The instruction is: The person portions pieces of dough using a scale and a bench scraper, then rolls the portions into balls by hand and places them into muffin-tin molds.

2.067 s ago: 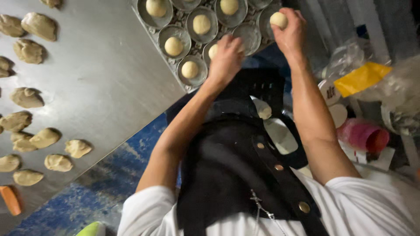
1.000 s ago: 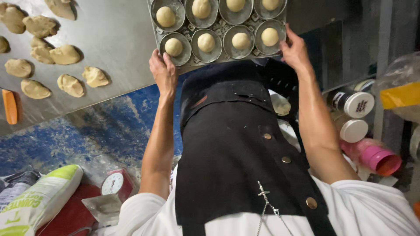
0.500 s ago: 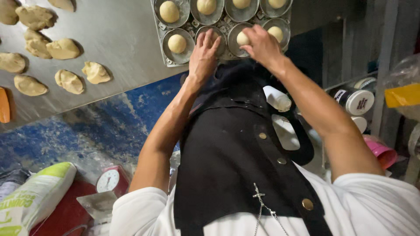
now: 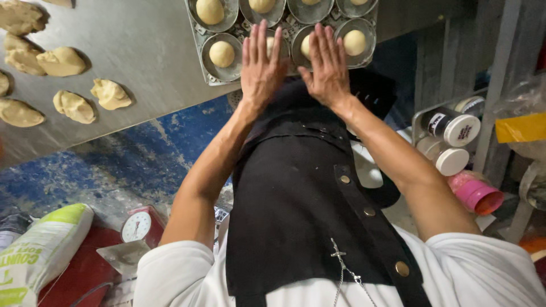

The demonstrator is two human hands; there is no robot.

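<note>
Over the near edge of the muffin tray, the left hand and right hand lie flat, fingers spread, gripping nothing. Dough balls sit in its cups.

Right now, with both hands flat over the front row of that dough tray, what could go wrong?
1. The left hand and right hand lie open over the near cups, so pressing down could flatten the dough balls under and beside them.
2. The muffin tray sits at the steel table's edge; a push or pull might tip it toward the blue floor.
3. Rough dough pieces lie beside the tray; sliding it sideways could smear them.
</note>
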